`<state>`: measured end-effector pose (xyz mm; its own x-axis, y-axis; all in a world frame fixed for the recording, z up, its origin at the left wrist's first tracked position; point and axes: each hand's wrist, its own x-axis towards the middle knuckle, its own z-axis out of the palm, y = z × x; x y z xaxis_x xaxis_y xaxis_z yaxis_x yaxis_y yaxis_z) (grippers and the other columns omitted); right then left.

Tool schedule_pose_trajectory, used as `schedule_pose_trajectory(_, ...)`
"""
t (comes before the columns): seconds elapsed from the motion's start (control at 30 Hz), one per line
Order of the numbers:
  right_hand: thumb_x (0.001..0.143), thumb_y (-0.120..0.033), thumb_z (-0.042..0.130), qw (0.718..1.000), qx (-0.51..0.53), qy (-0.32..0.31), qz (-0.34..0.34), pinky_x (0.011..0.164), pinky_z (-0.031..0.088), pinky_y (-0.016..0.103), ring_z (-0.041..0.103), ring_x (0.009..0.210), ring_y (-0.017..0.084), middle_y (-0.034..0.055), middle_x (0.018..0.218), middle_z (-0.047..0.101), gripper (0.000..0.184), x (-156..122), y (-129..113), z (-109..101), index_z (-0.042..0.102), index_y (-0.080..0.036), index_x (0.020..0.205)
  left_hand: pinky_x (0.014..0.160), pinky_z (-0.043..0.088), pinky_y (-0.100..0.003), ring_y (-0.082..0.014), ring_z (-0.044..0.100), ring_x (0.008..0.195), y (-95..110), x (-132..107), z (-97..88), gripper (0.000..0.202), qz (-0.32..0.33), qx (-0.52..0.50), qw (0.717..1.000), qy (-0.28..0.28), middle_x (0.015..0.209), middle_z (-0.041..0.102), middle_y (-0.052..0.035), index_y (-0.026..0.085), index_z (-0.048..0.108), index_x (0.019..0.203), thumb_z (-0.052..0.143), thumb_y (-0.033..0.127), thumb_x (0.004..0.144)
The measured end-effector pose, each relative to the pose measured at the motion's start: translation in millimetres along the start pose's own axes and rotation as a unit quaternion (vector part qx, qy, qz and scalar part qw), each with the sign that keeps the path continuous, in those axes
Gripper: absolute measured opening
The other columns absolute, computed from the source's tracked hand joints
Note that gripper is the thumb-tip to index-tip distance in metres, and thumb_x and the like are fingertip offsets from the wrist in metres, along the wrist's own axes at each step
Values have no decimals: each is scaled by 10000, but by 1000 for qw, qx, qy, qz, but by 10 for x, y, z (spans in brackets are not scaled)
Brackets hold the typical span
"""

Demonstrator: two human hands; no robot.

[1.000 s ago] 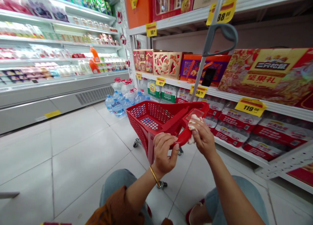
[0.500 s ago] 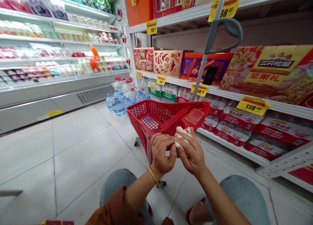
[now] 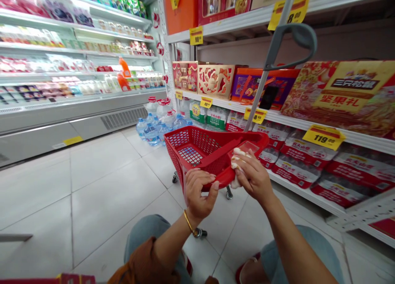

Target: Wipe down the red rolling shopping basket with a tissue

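A red perforated shopping-cart basket point(image 3: 175, 149) stands in front of my knees, its inside bottom showing a grid. My left hand point(image 3: 197, 195), a gold bangle at its wrist, is closed around the near rim, with fingers over the edge and thumb on the right. A crumpled white cloth point(image 3: 237, 168) with tan markings is bunched under my right hand point(image 3: 255, 178). My right fingers press it against the rim near a clear panel point(image 3: 249, 145). Part of the cloth hangs below the rim. A grey pole point(image 3: 258, 92) with a looped handle point(image 3: 294, 29) rises behind the basket.
Shelves at the right hold gift boxes point(image 3: 342, 94) above packs of bottled water point(image 3: 296, 162). Large water jugs point(image 3: 152, 132) stand on the floor behind the basket. A lit refrigerated case point(image 3: 46, 115) runs along the left. Casters point(image 3: 201, 233) sit under the cart.
My hands have parted. The right hand moved right with the cloth onto the rim, while the left stays at the near rim, now gripping it. The view has shifted slightly.
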<state>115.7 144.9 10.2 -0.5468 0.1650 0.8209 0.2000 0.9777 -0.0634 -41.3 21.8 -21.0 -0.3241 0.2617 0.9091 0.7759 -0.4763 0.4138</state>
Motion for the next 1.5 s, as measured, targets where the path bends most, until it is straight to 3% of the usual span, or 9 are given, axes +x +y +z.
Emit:
schedule_pose_trajectory(0.2, 897, -210, 516, 998, 16, 18, 50, 1091, 385, 498, 608, 1136, 227, 90, 1129, 685, 235, 23, 114, -2, 628, -215, 1104, 822, 492, -411, -174, 637, 794, -81, 2, -110, 51, -4, 16, 1000, 11, 766, 674, -1, 209, 574, 819, 622, 197, 805)
schedule_pose_trajectory(0.37, 910, -231, 506, 998, 13, 27, 64, 1051, 432, 469, 605, 1144, 227, 89, 1119, 691, 224, 48, -14, 85, 633, -210, 1092, 857, 476, -424, -175, 648, 786, -109, 64, -242, 65, 15, 82, 996, 14, 741, 683, 0, 210, 552, 770, 597, 190, 812)
schedule_pose_trajectory(0.53, 919, -254, 503, 997, -4, 38, 72, 1045, 437, 475, 603, 1143, 229, 93, 1138, 685, 231, 100, -165, 189, 634, -208, 1103, 950, 402, -429, -185, 662, 857, 43, 111, -359, 61, 53, 212, 976, 9, 840, 718, -31, 198, 586, 815, 586, 137, 817)
schedule_pose_trajectory(0.67, 920, -244, 505, 997, -15, 42, 70, 1037, 442, 477, 607, 1127, 232, 101, 1138, 681, 229, 129, -266, 259, 627, -196, 1109, 1049, 321, -417, -200, 653, 988, 232, 99, -310, 192, 107, 291, 950, -40, 984, 737, -63, 174, 635, 1006, 596, 114, 828)
schedule_pose_trajectory(0.8, 918, -222, 512, 997, -26, 42, 61, 1031, 444, 474, 577, 1176, 248, 116, 1140, 676, 227, 153, -376, 318, 618, -179, 1113, 1078, 320, -422, -225, 599, 1136, 333, 125, -123, 350, 96, 311, 941, -87, 1186, 671, -123, 121, 581, 1197, 494, 84, 860)
schedule_pose_trajectory(0.9, 916, -211, 511, 998, -29, 42, 47, 1031, 443, 478, 559, 1203, 252, 117, 1154, 671, 236, 173, -457, 350, 607, -180, 1130, 1034, 374, -457, -273, 569, 1182, 322, 155, 0, 369, 47, 340, 935, -93, 1254, 618, -187, 69, 554, 1233, 468, 132, 881)
schedule_pose_trajectory(1.03, 917, -195, 500, 999, -13, 19, 36, 1051, 425, 499, 511, 1263, 258, 132, 1209, 646, 282, 204, -530, 361, 582, -176, 1186, 914, 449, -475, -303, 636, 1059, 257, 148, 30, 343, 20, 357, 929, -99, 1174, 657, -207, 68, 593, 1183, 465, 159, 879)
schedule_pose_trajectory(1.2, 914, -181, 485, 999, 33, 3, 13, 1101, 360, 550, 407, 1351, 266, 130, 1288, 598, 313, 241, -482, 346, 574, -186, 1215, 858, 481, -415, -276, 666, 1006, 181, 139, -24, 355, 84, 351, 928, -93, 1124, 687, -186, 79, 601, 1177, 473, 147, 853)
schedule_pose_trajectory(1.5, 910, -222, 499, 998, 42, -32, -26, 1064, 439, 464, 557, 1223, 224, 95, 1188, 670, 278, 342, -265, 267, 623, -211, 1159, 769, 516, -351, -247, 704, 904, 111, 194, -106, 339, 158, 370, 913, -66, 1035, 729, -133, 104, 632, 1140, 583, 197, 817)
